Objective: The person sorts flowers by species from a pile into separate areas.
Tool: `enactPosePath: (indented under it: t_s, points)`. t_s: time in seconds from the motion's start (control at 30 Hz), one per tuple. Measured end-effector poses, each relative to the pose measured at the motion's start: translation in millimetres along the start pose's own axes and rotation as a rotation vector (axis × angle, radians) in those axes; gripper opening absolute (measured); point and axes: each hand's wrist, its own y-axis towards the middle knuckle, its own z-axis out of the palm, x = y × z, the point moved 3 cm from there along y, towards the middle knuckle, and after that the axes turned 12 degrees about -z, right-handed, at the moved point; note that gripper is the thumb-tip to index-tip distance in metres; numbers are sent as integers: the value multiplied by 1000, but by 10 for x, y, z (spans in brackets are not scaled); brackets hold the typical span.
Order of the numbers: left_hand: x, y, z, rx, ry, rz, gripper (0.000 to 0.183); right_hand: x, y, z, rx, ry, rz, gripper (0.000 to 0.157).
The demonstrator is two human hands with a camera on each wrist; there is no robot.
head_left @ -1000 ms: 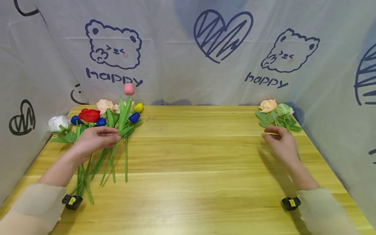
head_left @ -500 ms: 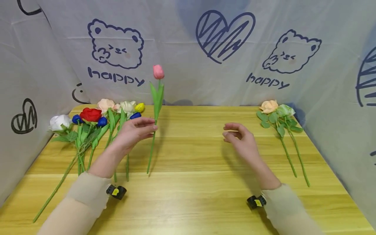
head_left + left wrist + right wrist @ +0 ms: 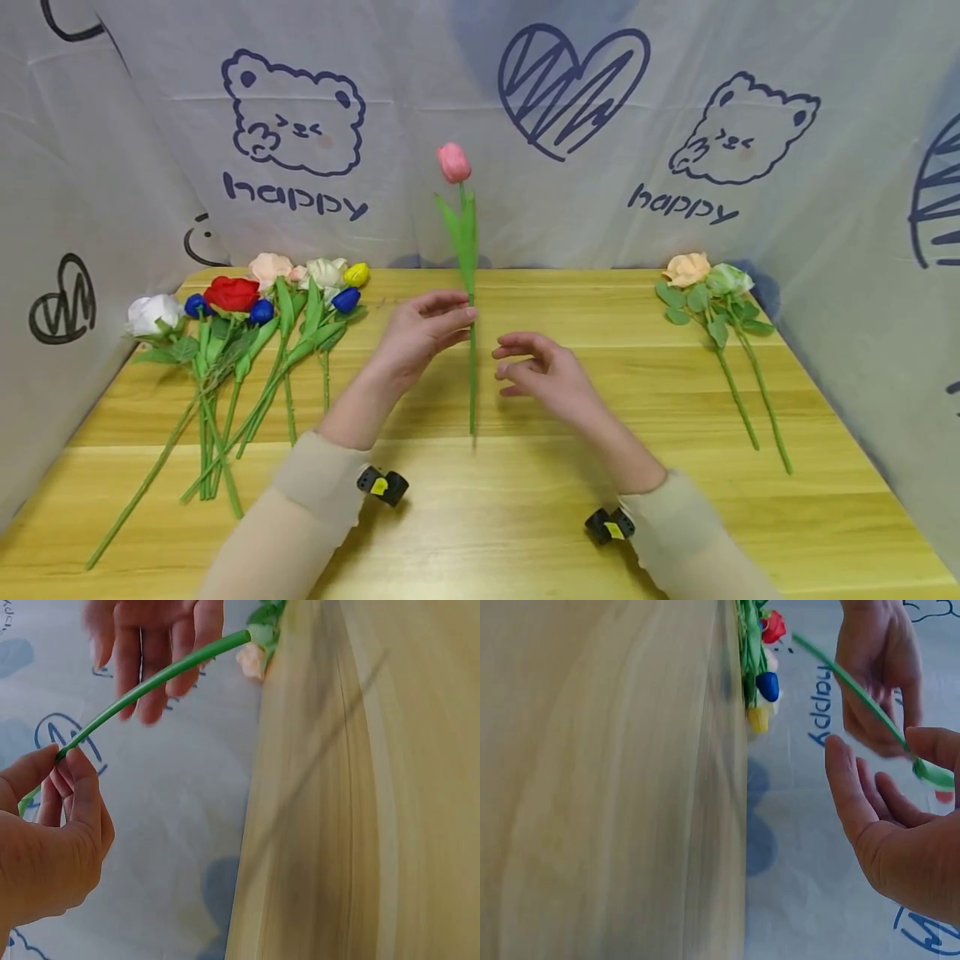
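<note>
A pink tulip (image 3: 454, 163) with long green leaves stands upright above the middle of the table. My left hand (image 3: 423, 335) pinches its green stem just under the leaves, between thumb and fingertips, as the left wrist view shows with the stem (image 3: 161, 677) running past the fingers. To the right of the stem, my right hand (image 3: 551, 375) hovers with fingers loosely bent and thumb apart, holding nothing. In the right wrist view the fingers (image 3: 847, 780) are spread near the stem; the head view shows a gap between them and it.
On the table's left lie several flowers: a white rose (image 3: 153, 315), a red rose (image 3: 232, 293), blue tulips (image 3: 346, 300) and a yellow tulip (image 3: 356, 274). At the right lie a peach rose (image 3: 686, 270) and a pale green rose (image 3: 727, 282). Cloth walls (image 3: 435, 75) enclose the wooden table (image 3: 525, 517).
My left hand has carried the pink tulip from the left bunch rightward and up to the middle. My right hand has moved left from beside the two right-hand roses toward the tulip.
</note>
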Motion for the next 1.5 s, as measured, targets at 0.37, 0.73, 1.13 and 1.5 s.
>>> enactPosePath:
  t_s: [0.37,0.73,1.13,1.5]
  points:
    - [96,60,246,10,-87,4,29,-7,-54,78,-18,-5,87,35]
    - [149,88,293,-17,-114,-21,32,-32,-58,34,-23,-43,85,27]
    - [-21,49,256,13,63,77,39,55,-96,-152,-52,-63,52,31]
    - [-285,-184,-323,-98,266,153,39,105,-179,-549,-120,-156,54,31]
